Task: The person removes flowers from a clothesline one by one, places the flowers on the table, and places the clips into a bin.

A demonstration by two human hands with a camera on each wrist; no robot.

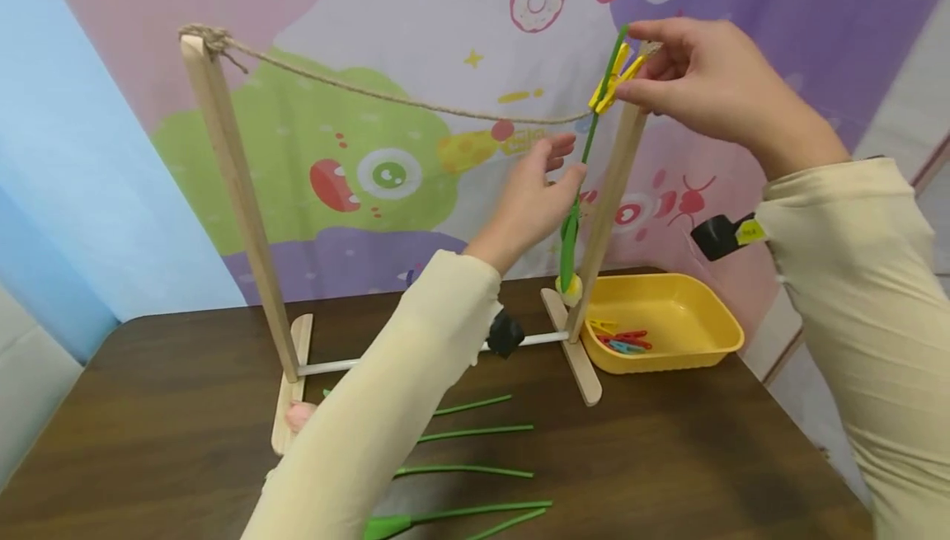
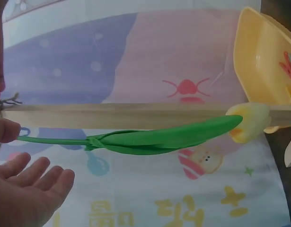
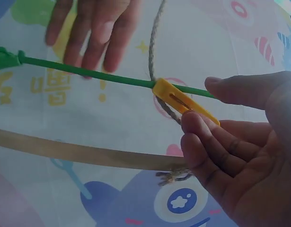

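A yellow clothespin [image 1: 604,99] [image 3: 169,94] sits on the rope [image 1: 416,101] near its right end, with a green stem [image 1: 589,140] [image 3: 107,76] against it. Head down on that stem hangs an artificial tulip with a pale yellow bloom [image 1: 570,288] [image 2: 251,124] and green leaves [image 2: 164,139]. My right hand [image 1: 712,82] [image 3: 244,137] holds the clothespin at its handle end, one digit touching the stem's upper end. Just left of the stem, my left hand [image 1: 536,194] [image 2: 29,189] has loose, spread fingers; its thumb overlaps the stem in the left wrist view, contact unclear.
A wooden stand with left post [image 1: 245,210] and right post [image 1: 612,194] carries the rope. Right of it, a yellow basin [image 1: 686,321] contains several clothespins [image 1: 623,340]. More green stems [image 1: 475,433] and a pink bloom [image 1: 299,415] lie on the dark table [image 1: 171,408], partly behind my left sleeve.
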